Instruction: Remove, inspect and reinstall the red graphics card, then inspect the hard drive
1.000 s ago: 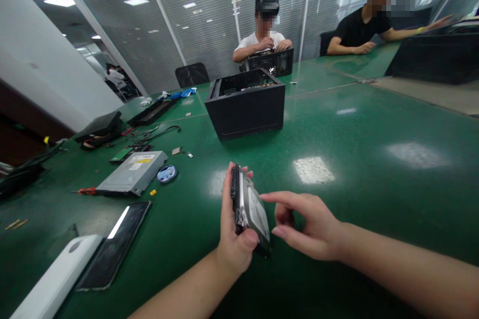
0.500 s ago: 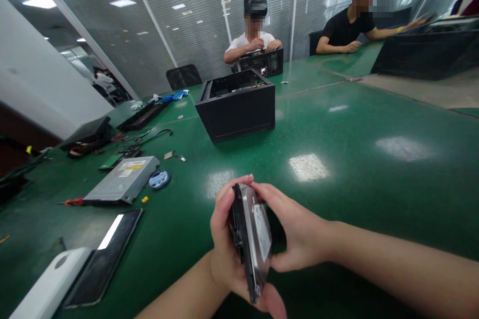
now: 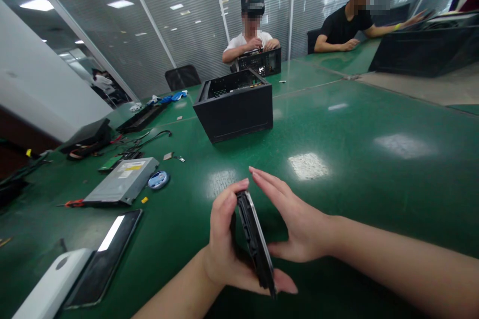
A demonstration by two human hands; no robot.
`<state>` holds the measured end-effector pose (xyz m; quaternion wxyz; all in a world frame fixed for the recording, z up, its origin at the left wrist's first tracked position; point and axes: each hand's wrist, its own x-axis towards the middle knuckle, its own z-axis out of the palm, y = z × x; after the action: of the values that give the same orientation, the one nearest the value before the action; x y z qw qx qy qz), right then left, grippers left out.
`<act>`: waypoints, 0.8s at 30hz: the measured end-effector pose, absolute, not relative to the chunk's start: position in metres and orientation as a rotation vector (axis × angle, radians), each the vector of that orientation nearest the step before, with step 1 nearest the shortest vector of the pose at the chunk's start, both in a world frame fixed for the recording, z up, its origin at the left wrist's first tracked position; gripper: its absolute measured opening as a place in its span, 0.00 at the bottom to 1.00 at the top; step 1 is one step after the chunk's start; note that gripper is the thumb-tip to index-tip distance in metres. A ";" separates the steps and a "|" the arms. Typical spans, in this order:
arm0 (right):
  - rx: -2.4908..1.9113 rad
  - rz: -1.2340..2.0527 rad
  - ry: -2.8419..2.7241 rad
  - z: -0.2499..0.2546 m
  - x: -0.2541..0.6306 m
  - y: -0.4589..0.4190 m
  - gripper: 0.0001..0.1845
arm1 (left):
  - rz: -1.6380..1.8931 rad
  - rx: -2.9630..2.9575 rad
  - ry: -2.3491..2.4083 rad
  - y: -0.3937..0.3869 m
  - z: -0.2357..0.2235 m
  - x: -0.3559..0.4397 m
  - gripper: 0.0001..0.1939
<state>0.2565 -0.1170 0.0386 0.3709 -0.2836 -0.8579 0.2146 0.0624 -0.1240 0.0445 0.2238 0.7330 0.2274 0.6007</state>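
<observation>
A hard drive stands tilted on edge above the table, its dark connector side toward me and a thin silver edge on its right. My left hand is closed around it, with fingertips at the top end and the thumb at the bottom end. To its right is my right hand, open, fingers stretched out past the drive's upper end. The right thumb is close to the drive's silver face; whether it touches I cannot tell.
Ahead stands a black computer case. On the left lie an optical drive, a screwdriver, a round blue case, a phone, a white device and cables. Two people sit across the green table.
The drive has turned so its labelled face no longer shows and its connector side faces me more. My right fingers have come away from its top and straightened.
</observation>
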 end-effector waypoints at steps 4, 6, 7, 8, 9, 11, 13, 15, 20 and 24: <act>-0.609 0.442 -2.165 0.040 0.260 -0.115 0.65 | 1.551 2.140 0.599 -0.122 0.041 0.057 0.72; -0.563 0.403 -2.155 0.039 0.259 -0.115 0.65 | 1.518 2.176 0.581 -0.121 0.039 0.055 0.75; -0.544 0.392 -2.159 0.039 0.258 -0.115 0.65 | 1.511 2.179 0.570 -0.121 0.038 0.054 0.75; -0.528 0.387 -2.161 0.038 0.257 -0.115 0.65 | 1.515 2.168 0.563 -0.121 0.037 0.054 0.76; -0.515 0.386 -2.159 0.038 0.256 -0.116 0.64 | 1.522 2.148 0.560 -0.121 0.037 0.054 0.76; -0.501 0.395 -2.140 0.038 0.254 -0.117 0.64 | 1.535 2.109 0.556 -0.120 0.037 0.054 0.75; -0.495 0.421 -2.123 0.037 0.253 -0.118 0.65 | 1.550 2.098 0.548 -0.119 0.038 0.055 0.74; -0.519 0.464 -2.130 0.036 0.252 -0.117 0.67 | 1.563 2.121 0.536 -0.119 0.038 0.057 0.73; -0.642 0.592 -2.182 0.030 0.255 -0.113 0.71 | 1.501 2.163 0.543 -0.120 0.038 0.058 0.74; -0.724 0.704 -2.224 0.026 0.258 -0.110 0.70 | 1.432 2.176 0.524 -0.121 0.039 0.059 0.76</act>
<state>0.2583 -0.1099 0.0259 0.3423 -0.2786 -0.8555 0.2708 0.0586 -0.1209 0.0391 0.2399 0.7951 0.1913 0.5231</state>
